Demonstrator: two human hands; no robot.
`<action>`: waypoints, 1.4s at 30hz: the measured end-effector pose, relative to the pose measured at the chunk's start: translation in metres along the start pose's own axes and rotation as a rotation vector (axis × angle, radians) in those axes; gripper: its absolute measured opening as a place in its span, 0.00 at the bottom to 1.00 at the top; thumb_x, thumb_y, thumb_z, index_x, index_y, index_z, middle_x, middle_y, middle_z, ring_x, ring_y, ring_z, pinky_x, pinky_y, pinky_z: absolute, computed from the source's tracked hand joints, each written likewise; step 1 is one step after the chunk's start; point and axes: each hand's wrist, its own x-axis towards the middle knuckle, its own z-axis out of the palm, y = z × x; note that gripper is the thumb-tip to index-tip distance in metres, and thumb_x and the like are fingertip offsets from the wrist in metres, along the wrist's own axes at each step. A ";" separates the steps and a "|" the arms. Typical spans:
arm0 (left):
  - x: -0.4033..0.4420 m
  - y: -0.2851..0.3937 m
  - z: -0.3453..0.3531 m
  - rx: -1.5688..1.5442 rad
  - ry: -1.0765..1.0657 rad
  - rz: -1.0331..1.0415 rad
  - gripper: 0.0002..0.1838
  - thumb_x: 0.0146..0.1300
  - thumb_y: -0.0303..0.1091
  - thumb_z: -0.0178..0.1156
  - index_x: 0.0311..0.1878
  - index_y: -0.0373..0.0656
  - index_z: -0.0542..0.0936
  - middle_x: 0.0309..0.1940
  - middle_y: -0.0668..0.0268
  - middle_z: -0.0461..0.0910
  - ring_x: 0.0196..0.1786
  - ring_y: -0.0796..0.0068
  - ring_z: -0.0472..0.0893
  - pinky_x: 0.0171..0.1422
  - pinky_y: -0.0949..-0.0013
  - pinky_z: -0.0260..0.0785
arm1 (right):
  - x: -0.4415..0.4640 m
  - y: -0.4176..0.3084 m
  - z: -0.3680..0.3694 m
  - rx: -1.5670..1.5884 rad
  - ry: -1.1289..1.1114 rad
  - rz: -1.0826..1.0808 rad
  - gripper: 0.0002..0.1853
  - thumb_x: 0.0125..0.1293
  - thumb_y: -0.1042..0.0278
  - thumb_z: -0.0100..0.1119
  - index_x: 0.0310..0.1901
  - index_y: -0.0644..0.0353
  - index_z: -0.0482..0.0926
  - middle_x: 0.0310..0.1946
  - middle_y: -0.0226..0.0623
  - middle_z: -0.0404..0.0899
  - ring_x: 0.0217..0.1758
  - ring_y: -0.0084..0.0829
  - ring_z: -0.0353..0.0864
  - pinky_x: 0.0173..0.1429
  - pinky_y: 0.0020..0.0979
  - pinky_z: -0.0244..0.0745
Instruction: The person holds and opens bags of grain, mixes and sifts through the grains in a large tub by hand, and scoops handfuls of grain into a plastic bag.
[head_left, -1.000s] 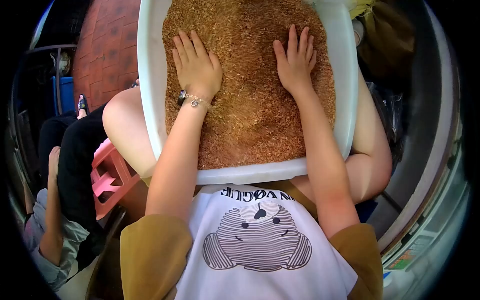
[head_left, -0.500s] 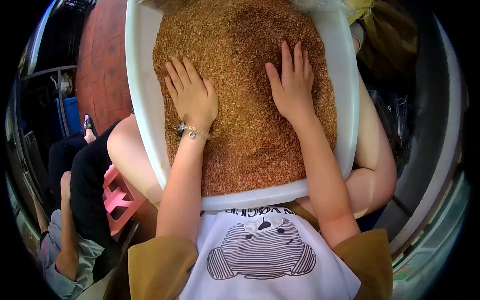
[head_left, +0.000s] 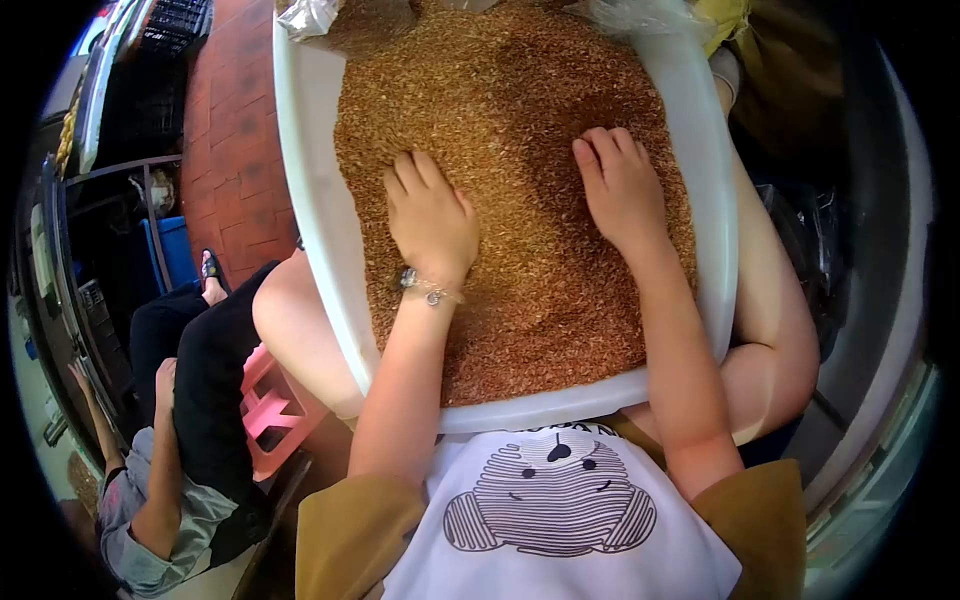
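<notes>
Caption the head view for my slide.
Left hand and right hand on brown bits in a white tub.

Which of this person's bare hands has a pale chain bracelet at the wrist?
The left bare hand wears the thin, pale chain bracelet; the right bare hand shows none at its wrist.

Golden to reddish-brown grain (head_left: 545,340), white tub (head_left: 545,411) — white T-shirt (head_left: 560,578) with black-striped animal face (head_left: 555,500), mustard sleeves (head_left: 360,530) — pink stool (head_left: 267,412).

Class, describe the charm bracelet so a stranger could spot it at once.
Find the white tub of loose brown grains, then the left hand touching them. The bracelet circles that wrist; its small hanging charm sets it apart from the dark item beside it.
</notes>
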 end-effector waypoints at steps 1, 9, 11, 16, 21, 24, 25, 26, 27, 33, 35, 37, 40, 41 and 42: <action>0.001 0.004 -0.008 -0.020 -0.088 -0.033 0.26 0.63 0.34 0.56 0.62 0.31 0.65 0.62 0.47 0.68 0.65 0.43 0.68 0.67 0.51 0.67 | 0.000 0.000 -0.003 0.012 -0.032 0.015 0.22 0.76 0.49 0.43 0.49 0.61 0.79 0.42 0.45 0.77 0.49 0.48 0.77 0.52 0.47 0.75; 0.009 0.001 -0.023 -0.400 -0.345 -0.153 0.23 0.65 0.38 0.54 0.57 0.31 0.67 0.49 0.48 0.77 0.48 0.48 0.79 0.52 0.52 0.74 | 0.012 0.008 -0.006 0.412 -0.428 0.505 0.29 0.74 0.45 0.44 0.62 0.61 0.75 0.59 0.51 0.76 0.64 0.45 0.75 0.64 0.42 0.70; 0.010 0.000 -0.020 -0.639 -0.363 -0.245 0.28 0.67 0.40 0.51 0.63 0.28 0.64 0.50 0.46 0.78 0.45 0.49 0.82 0.52 0.53 0.74 | 0.013 0.012 -0.001 0.684 -0.404 0.640 0.32 0.73 0.44 0.45 0.68 0.60 0.70 0.67 0.50 0.68 0.70 0.42 0.68 0.68 0.42 0.65; 0.006 0.015 -0.002 -1.160 -0.388 -0.469 0.38 0.72 0.43 0.46 0.75 0.26 0.50 0.54 0.43 0.79 0.53 0.53 0.82 0.61 0.57 0.70 | 0.016 0.036 0.018 1.370 -0.447 0.798 0.39 0.69 0.43 0.49 0.76 0.54 0.57 0.80 0.46 0.39 0.82 0.44 0.37 0.78 0.55 0.36; -0.010 0.043 -0.033 -1.245 -0.473 -0.190 0.30 0.72 0.39 0.51 0.70 0.28 0.61 0.64 0.45 0.70 0.64 0.57 0.72 0.68 0.59 0.65 | 0.016 0.027 0.012 1.350 -0.071 0.803 0.25 0.70 0.53 0.53 0.63 0.60 0.73 0.66 0.41 0.69 0.69 0.35 0.67 0.73 0.36 0.56; -0.018 0.048 -0.033 -1.085 -0.450 0.219 0.25 0.68 0.37 0.56 0.64 0.34 0.70 0.59 0.48 0.72 0.61 0.50 0.72 0.65 0.56 0.65 | 0.017 0.030 0.012 1.230 -0.019 0.671 0.26 0.71 0.56 0.52 0.67 0.58 0.70 0.71 0.42 0.63 0.75 0.35 0.58 0.76 0.36 0.50; -0.020 0.048 -0.032 -0.969 -0.444 0.361 0.25 0.66 0.38 0.57 0.63 0.36 0.71 0.57 0.48 0.73 0.60 0.45 0.72 0.66 0.55 0.64 | 0.013 0.011 -0.002 1.156 0.008 0.637 0.25 0.71 0.57 0.52 0.66 0.58 0.71 0.70 0.41 0.64 0.74 0.35 0.59 0.75 0.37 0.51; -0.024 0.051 -0.030 -0.853 -0.259 0.448 0.18 0.62 0.33 0.60 0.56 0.42 0.74 0.48 0.53 0.73 0.52 0.47 0.73 0.58 0.56 0.67 | 0.011 0.001 -0.010 1.082 0.033 0.601 0.23 0.71 0.57 0.51 0.64 0.59 0.72 0.70 0.41 0.65 0.73 0.34 0.60 0.75 0.38 0.51; -0.026 0.052 -0.027 -0.797 -0.211 0.489 0.19 0.63 0.34 0.59 0.57 0.43 0.74 0.49 0.53 0.73 0.54 0.48 0.72 0.59 0.55 0.66 | 0.011 0.001 -0.009 1.044 0.028 0.569 0.23 0.72 0.57 0.51 0.63 0.59 0.73 0.68 0.40 0.66 0.72 0.35 0.61 0.74 0.38 0.52; -0.029 0.049 -0.015 -0.581 -0.044 0.605 0.23 0.65 0.41 0.56 0.62 0.47 0.74 0.60 0.56 0.73 0.64 0.53 0.69 0.68 0.51 0.59 | 0.012 0.020 0.017 0.442 0.196 0.127 0.17 0.71 0.55 0.53 0.57 0.51 0.78 0.62 0.36 0.70 0.66 0.41 0.66 0.71 0.45 0.54; -0.027 0.048 -0.011 -0.587 -0.073 0.594 0.24 0.66 0.43 0.54 0.63 0.47 0.74 0.62 0.56 0.73 0.66 0.53 0.68 0.70 0.50 0.56 | 0.006 0.008 0.010 0.104 0.278 0.005 0.16 0.70 0.55 0.54 0.55 0.47 0.80 0.62 0.35 0.70 0.65 0.43 0.66 0.71 0.49 0.53; -0.026 0.049 -0.007 -0.539 -0.046 0.554 0.24 0.67 0.44 0.53 0.64 0.48 0.73 0.62 0.56 0.73 0.65 0.54 0.69 0.70 0.48 0.56 | 0.004 0.001 0.008 0.060 0.290 -0.069 0.16 0.70 0.54 0.55 0.56 0.42 0.80 0.65 0.32 0.68 0.69 0.43 0.63 0.71 0.55 0.50; -0.019 0.040 -0.003 -0.430 -0.064 0.464 0.24 0.69 0.46 0.52 0.65 0.49 0.73 0.61 0.57 0.74 0.64 0.57 0.70 0.70 0.44 0.55 | 0.003 -0.006 0.007 0.016 0.238 -0.218 0.21 0.71 0.51 0.52 0.63 0.41 0.75 0.71 0.34 0.62 0.74 0.46 0.58 0.74 0.56 0.46; -0.015 0.035 -0.002 -0.389 -0.080 0.430 0.24 0.69 0.46 0.52 0.66 0.49 0.73 0.61 0.58 0.75 0.64 0.57 0.71 0.70 0.42 0.54 | 0.001 -0.010 0.009 -0.011 0.210 -0.256 0.23 0.72 0.49 0.51 0.66 0.40 0.72 0.73 0.36 0.59 0.76 0.47 0.54 0.75 0.55 0.45; -0.011 0.029 0.002 -0.353 -0.118 0.399 0.25 0.70 0.48 0.50 0.67 0.51 0.72 0.58 0.59 0.76 0.62 0.59 0.73 0.70 0.40 0.53 | 0.000 -0.013 0.010 -0.042 0.185 -0.293 0.25 0.73 0.48 0.50 0.69 0.39 0.70 0.76 0.37 0.56 0.78 0.48 0.51 0.76 0.55 0.43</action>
